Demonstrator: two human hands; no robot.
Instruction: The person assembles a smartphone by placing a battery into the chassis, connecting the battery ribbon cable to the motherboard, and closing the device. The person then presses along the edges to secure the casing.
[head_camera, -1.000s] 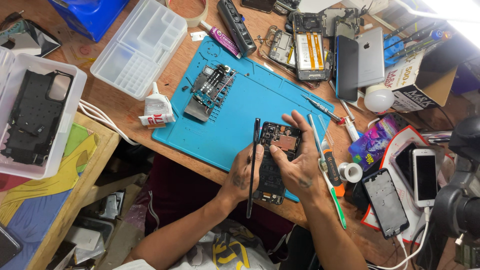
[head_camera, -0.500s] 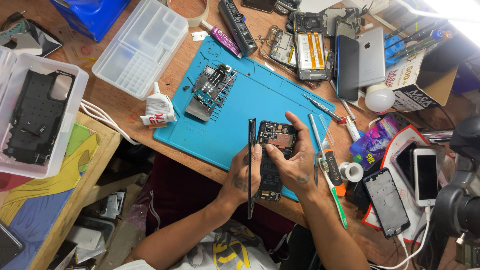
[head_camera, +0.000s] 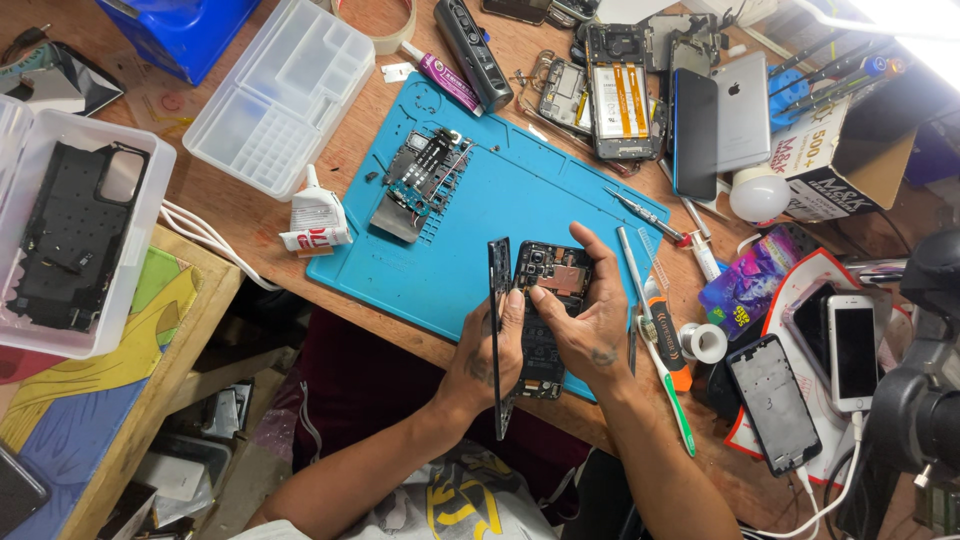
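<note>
Nearest the camera, both hands work over the front edge of the blue mat (head_camera: 500, 215). The left hand (head_camera: 487, 352) has its fingers closed on a thin black frame (head_camera: 497, 330), which stands on edge, nearly upright to the view, its top over the mat and its lower end past the bench edge. Over the last second this frame has swung only slightly and sits a little clear of the phone (head_camera: 545, 310), so the two parts look separated rather than clipped together. The right hand (head_camera: 592, 325) grips the opened phone, fingers wrapped over its right side and thumb pressing near the upper boards; the phone lies tilted at the mat's near edge, touching both hands. The hands have shifted a touch closer together than before, which suggests fine work at the seam between frame and body. Just right of the right hand lie a green-handled tool (head_camera: 672, 400) and an orange one (head_camera: 668, 345), then a tape roll (head_camera: 706, 342). Farther up the mat rests a stripped board assembly (head_camera: 420, 185), unmoved. Left of it a glue tube (head_camera: 312, 222) stands on the bench (head_camera: 270, 215). Beyond lie a clear parts box (head_camera: 285, 95) and several opened phones (head_camera: 620, 90).
</note>
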